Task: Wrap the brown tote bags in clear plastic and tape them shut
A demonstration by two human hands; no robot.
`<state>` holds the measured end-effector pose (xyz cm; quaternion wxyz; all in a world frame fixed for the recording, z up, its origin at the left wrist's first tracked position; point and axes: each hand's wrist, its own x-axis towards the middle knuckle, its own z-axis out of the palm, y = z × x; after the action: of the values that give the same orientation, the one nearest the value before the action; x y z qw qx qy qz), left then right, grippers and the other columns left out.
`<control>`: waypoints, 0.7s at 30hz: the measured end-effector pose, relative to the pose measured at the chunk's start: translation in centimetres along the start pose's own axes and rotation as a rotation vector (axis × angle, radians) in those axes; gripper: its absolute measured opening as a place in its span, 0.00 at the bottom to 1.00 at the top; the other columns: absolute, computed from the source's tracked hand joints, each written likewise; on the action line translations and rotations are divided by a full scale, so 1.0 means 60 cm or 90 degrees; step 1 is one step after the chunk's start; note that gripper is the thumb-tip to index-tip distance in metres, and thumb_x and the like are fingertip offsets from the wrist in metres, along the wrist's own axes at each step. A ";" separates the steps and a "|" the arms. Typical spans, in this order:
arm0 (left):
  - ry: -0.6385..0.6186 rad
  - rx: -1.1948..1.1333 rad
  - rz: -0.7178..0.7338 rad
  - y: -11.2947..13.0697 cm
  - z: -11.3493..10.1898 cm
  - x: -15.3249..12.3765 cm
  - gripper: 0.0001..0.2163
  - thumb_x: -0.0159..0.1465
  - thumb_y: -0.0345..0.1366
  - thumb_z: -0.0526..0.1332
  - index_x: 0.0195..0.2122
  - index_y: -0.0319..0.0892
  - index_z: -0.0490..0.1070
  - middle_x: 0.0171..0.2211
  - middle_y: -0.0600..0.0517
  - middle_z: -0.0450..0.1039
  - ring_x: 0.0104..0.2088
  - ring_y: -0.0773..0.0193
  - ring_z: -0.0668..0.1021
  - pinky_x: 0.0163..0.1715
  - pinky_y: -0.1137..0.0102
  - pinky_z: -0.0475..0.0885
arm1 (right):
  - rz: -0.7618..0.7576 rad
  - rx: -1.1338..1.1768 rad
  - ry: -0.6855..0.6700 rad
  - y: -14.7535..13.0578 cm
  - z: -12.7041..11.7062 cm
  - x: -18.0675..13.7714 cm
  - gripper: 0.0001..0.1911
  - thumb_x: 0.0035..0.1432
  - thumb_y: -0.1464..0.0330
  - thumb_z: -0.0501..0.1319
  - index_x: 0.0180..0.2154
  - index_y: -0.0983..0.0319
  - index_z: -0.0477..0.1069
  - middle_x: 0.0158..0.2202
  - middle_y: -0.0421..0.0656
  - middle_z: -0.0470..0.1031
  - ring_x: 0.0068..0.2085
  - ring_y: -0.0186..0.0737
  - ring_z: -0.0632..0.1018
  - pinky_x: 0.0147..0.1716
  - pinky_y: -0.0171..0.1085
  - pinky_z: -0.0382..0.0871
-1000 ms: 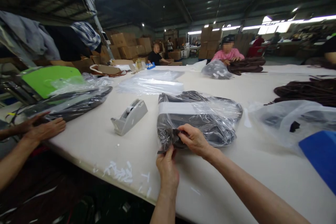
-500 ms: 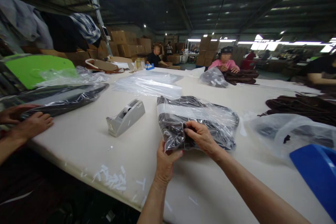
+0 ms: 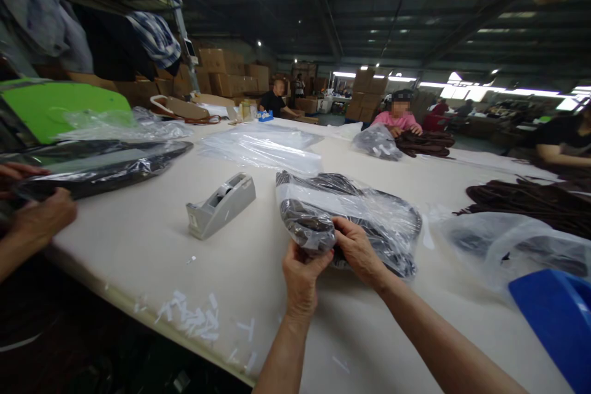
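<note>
In the head view, a clear plastic bag [image 3: 369,209] with a dark folded item and a pale band inside lies on the white table [image 3: 240,277]. My left hand [image 3: 302,277] grips the bag's near left end from below, thumb on top. Beside it, my right hand [image 3: 357,249] pinches the plastic at the front edge, fingers closed. The bag's left end is gathered and lifted a little towards me. A grey tape dispenser [image 3: 221,206] stands to the left of the bag.
Flat plastic bags [image 3: 263,144] lie behind. At left, a co-worker's hands [image 3: 41,218] hold another bagged dark item [image 3: 106,166]. Paper scraps [image 3: 191,317] litter the front edge. A blue bin [image 3: 556,320], clear plastic [image 3: 517,240] and dark brown cords [image 3: 530,203] are at right.
My left hand has moved up and slightly right, raising and rounding the bag's near end. My right hand has shifted slightly right and down. The co-worker's hands at left moved left.
</note>
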<state>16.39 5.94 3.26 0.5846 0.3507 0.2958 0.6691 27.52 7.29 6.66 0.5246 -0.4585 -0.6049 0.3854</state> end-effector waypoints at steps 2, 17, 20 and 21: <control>-0.012 0.057 0.008 0.000 0.002 -0.003 0.23 0.43 0.33 0.71 0.41 0.40 0.70 0.37 0.51 0.76 0.36 0.63 0.76 0.39 0.70 0.71 | -0.002 0.004 0.000 -0.002 0.002 0.001 0.10 0.54 0.64 0.56 0.35 0.62 0.70 0.32 0.40 0.73 0.35 0.37 0.72 0.36 0.34 0.65; 0.182 -0.026 0.029 -0.020 -0.013 0.023 0.16 0.38 0.31 0.70 0.31 0.38 0.73 0.25 0.57 0.74 0.27 0.69 0.73 0.31 0.72 0.69 | -0.017 -0.052 -0.154 -0.023 -0.018 0.001 0.22 0.47 0.68 0.61 0.46 0.61 0.65 0.39 0.41 0.72 0.40 0.41 0.72 0.41 0.38 0.65; 0.164 -0.051 0.006 -0.012 -0.020 0.015 0.16 0.38 0.29 0.69 0.31 0.38 0.73 0.25 0.56 0.75 0.27 0.68 0.73 0.31 0.73 0.69 | -0.084 -0.167 -0.132 -0.014 -0.014 -0.006 0.22 0.47 0.69 0.61 0.47 0.62 0.63 0.39 0.43 0.70 0.39 0.40 0.71 0.40 0.39 0.65; 0.157 -0.056 0.003 -0.010 -0.022 0.014 0.15 0.38 0.29 0.69 0.30 0.38 0.73 0.25 0.56 0.75 0.27 0.68 0.74 0.31 0.73 0.69 | -0.119 -0.218 -0.118 -0.011 -0.011 -0.006 0.21 0.48 0.69 0.61 0.46 0.62 0.63 0.38 0.43 0.70 0.38 0.40 0.70 0.39 0.39 0.64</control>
<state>15.58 6.87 2.12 0.5572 0.2401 0.3349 0.7209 28.11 6.72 7.30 0.4147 -0.4458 -0.7469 0.2673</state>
